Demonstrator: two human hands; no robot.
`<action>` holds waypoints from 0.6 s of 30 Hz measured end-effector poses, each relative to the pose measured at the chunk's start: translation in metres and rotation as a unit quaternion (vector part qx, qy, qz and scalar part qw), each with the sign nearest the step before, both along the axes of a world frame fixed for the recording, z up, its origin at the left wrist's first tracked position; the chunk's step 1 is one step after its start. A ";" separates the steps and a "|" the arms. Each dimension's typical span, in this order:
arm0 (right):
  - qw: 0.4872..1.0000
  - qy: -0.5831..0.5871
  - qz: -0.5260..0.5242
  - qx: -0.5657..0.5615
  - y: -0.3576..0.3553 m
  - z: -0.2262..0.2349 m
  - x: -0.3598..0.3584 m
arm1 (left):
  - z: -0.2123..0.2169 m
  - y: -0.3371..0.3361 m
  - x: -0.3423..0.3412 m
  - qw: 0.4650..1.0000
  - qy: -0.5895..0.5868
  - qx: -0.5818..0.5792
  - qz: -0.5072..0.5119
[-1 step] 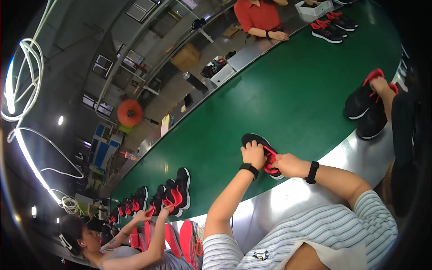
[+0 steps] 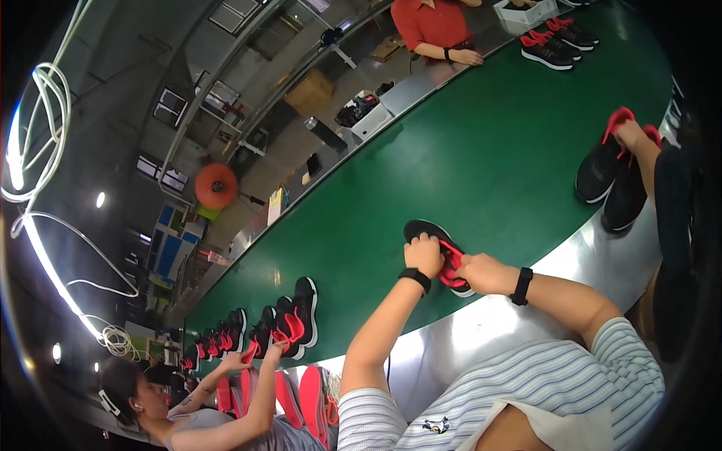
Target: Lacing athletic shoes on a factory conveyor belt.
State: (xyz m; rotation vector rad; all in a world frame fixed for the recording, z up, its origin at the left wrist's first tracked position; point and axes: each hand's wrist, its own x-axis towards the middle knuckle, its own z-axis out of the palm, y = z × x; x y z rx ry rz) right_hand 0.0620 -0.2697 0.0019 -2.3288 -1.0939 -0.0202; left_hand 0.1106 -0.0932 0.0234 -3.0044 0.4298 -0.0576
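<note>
A black sneaker [image 2: 423, 228] with a red lining and white sole edge lies on the green work surface in front of me, its toe pointing away to the left. My left hand [image 2: 423, 255] is closed over its upper, knuckles up. From the right, my right hand [image 2: 486, 275] pinches the red collar [image 2: 453, 264] near the heel. Both hands partly cover the shoe's opening, so its inside shows only as a strip of red. A black band circles each of my wrists.
At left, a co-worker [image 2: 218, 413] handles several black-and-red sneakers [image 2: 304, 316] beside red insoles [image 2: 313, 398]. Another person's hand [image 2: 632, 136] grips a shoe pair [image 2: 598, 173] at right. Across the green belt [image 2: 361, 248] stand more sneakers [image 2: 547, 54] and a person in red [image 2: 429, 30].
The shoe pair under the other person's hand at right has shifted and tilted slightly. My hands and the sneaker between them stay almost in place.
</note>
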 end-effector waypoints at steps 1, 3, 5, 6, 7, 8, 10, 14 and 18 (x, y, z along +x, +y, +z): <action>1.000 0.004 0.004 -0.001 -0.001 0.001 0.000 | -0.007 0.015 0.013 0.998 0.010 -0.064 -0.016; 1.000 0.005 0.014 0.012 -0.004 0.006 0.004 | -0.006 0.058 0.042 0.966 0.073 -0.244 0.051; 0.999 0.026 0.036 0.018 0.002 0.014 0.010 | -0.009 0.089 0.050 0.828 0.250 -0.472 0.169; 0.996 0.047 0.042 -0.068 0.006 0.017 0.015 | -0.017 0.088 0.049 0.839 0.231 -0.468 0.156; 0.985 0.067 0.050 -0.153 0.012 0.023 0.019 | -0.021 0.085 0.047 0.849 0.209 -0.464 0.144; 0.982 0.060 0.057 -0.168 0.016 0.036 0.024 | -0.017 0.077 0.047 0.850 0.213 -0.461 0.142; 0.994 -0.010 -0.028 -0.110 0.026 0.014 0.033 | -0.002 0.034 0.040 0.960 0.091 -0.261 0.042; 0.973 -0.175 -0.007 -0.151 0.057 -0.025 0.033 | 0.011 0.013 0.023 0.982 0.043 -0.185 -0.022; 0.989 -0.006 0.029 -0.147 0.044 -0.028 0.038 | 0.009 0.020 -0.005 0.945 0.059 -0.318 -0.049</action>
